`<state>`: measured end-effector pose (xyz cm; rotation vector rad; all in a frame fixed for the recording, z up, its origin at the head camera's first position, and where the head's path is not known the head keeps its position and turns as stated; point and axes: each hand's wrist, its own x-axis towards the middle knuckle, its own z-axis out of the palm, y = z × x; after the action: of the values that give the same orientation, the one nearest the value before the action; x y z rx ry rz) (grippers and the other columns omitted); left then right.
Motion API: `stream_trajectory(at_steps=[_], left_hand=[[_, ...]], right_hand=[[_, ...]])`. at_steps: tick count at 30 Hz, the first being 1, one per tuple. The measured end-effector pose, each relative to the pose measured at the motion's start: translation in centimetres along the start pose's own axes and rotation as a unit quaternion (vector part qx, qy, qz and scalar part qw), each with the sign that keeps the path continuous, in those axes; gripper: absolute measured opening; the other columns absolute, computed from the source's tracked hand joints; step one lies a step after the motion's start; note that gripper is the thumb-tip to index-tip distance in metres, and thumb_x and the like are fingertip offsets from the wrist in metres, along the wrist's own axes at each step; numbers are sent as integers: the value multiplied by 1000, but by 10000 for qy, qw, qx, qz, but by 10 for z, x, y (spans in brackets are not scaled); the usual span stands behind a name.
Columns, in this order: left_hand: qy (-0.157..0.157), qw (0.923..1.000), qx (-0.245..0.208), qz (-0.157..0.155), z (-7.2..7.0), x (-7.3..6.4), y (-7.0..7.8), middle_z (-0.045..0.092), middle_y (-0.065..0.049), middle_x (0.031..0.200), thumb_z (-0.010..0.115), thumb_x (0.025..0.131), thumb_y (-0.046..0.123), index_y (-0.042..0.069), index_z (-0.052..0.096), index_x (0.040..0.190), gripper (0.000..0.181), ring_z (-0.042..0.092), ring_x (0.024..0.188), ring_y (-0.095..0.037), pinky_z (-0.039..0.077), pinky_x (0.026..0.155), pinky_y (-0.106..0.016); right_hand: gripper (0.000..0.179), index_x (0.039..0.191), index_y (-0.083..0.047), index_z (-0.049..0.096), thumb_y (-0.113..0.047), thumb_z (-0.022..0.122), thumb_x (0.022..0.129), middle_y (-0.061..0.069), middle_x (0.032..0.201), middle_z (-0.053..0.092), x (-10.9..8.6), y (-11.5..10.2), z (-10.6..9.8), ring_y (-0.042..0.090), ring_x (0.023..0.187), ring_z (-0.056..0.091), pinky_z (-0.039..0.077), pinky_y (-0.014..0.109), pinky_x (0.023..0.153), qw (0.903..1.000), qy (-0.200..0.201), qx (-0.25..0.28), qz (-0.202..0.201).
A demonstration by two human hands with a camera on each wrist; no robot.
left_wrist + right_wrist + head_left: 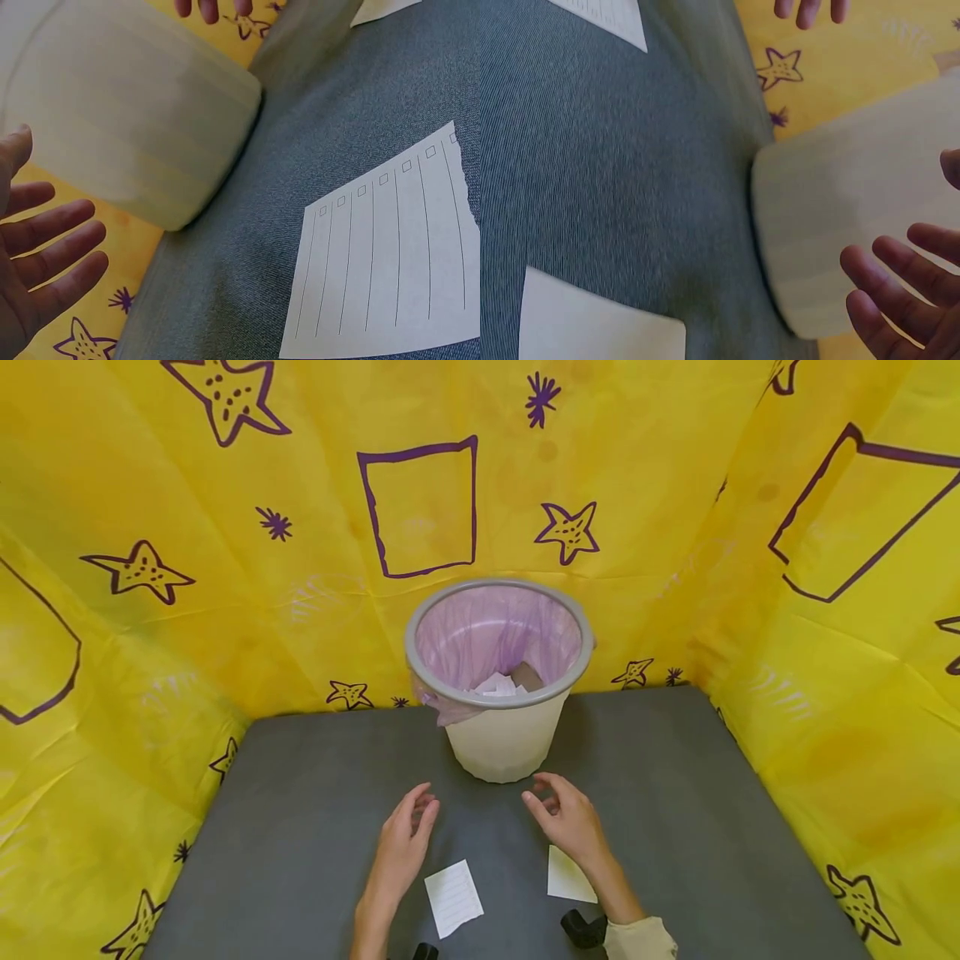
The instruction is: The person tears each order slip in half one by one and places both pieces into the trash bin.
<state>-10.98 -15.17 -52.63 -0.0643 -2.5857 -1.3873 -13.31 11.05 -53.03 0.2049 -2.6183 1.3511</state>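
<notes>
Both hands hover over the dark grey surface in front of a cream waste bin (504, 747). In the head view the left hand (405, 843) is at lower left of the bin, fingers loosely bent and holding nothing. The right hand (573, 822) mirrors it at lower right, also holding nothing, its fingertips near the bin's base. A lined paper sheet (454, 897) with a torn edge lies beside the left hand; its printed lines and small squares show in the left wrist view. Under the right wrist lies a pale yellowish paper piece (567, 877), partly hidden by the arm.
The bin's grey rim (420, 672) holds a pinkish liner (480, 627), with crumpled white paper (497, 685) and a brown piece (527, 677) inside. Yellow fabric walls (315, 635) with purple drawings enclose the grey surface (315, 827) at the back and sides.
</notes>
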Motion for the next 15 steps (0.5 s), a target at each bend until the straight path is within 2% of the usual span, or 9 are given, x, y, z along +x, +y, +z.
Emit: stream_trajectory(at_steps=[5, 11, 15], left_hand=[[-125, 9998, 89, -100, 1, -4, 0, 68, -4, 115, 56, 98, 35, 13, 56, 131, 40, 67, 101, -17, 55, 85, -32], [-520, 9974, 416, -266, 8, -18, -6, 67, -4, 117, 53, 98, 42, 12, 56, 131, 45, 66, 101, -16, 54, 84, -32], [-637, 9959, 561, -313, 12, -25, -13, 67, -4, 117, 52, 98, 44, 9, 56, 131, 48, 66, 100, -15, 54, 83, -30]], right_hand=[[32, 115, -20, 65, -33, 71, 87, 0, 102, 70, -4, -7, 14, 5, 72, 67, 51, 23, 62, 9998, -43, -80, -203], [39, 119, -15, 63, -39, 68, 89, 1, 107, 69, -20, -11, 44, 4, 76, 67, 49, 23, 64, 9939, -833, -453, -561], [40, 120, -13, 63, -38, 67, 89, 1, 106, 69, -28, -13, 58, 7, 77, 67, 49, 23, 63, 9909, -1072, -506, -632]])
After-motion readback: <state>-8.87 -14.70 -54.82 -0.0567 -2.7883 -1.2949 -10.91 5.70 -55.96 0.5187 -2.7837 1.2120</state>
